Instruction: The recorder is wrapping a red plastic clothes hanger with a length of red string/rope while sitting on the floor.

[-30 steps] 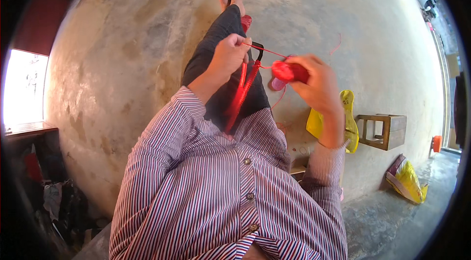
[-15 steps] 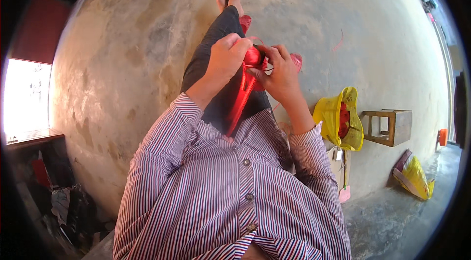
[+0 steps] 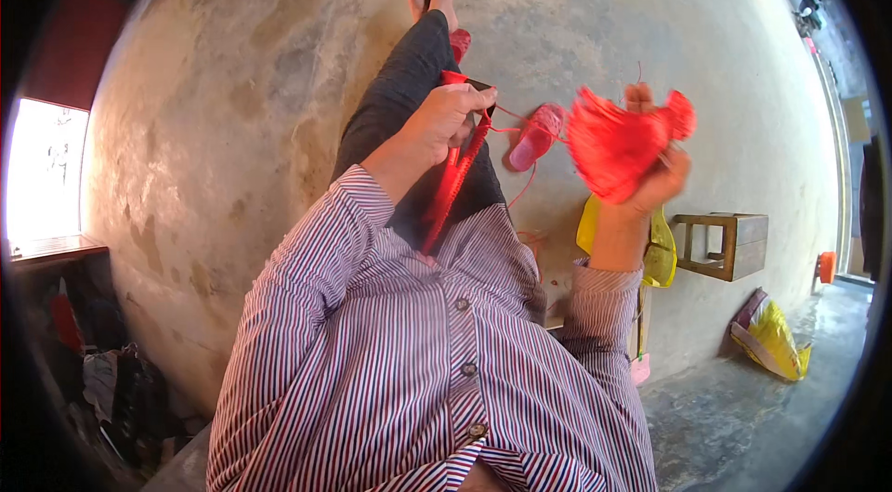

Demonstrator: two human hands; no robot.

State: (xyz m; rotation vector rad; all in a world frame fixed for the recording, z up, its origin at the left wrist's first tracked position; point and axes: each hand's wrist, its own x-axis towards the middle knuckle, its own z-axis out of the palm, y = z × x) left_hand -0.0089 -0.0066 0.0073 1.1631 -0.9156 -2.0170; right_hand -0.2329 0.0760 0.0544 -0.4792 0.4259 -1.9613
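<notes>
My left hand, closed with thumb and fingers pinched together, holds the top of a red strip with a ridged edge. The strip hangs over my dark trousers. A dark flat piece and a bit of red show beside those fingers. Out to the right and raised, my right hand grips a bright red bundle. Motion blurs it, and I cannot tell whether it is cloth or yarn. Thin red strands run from near my left hand toward the bundle, and one trails down by my thigh.
A pink slipper lies on the concrete floor between my hands, with another by my foot. On the right are a yellow bag, partly behind my right arm, a small wooden stool and a yellow sack.
My right hand has swung away to the right from beside my left, now carrying the red bundle. My left hand stays over my lap with the strip. The pink slipper shows more fully.
</notes>
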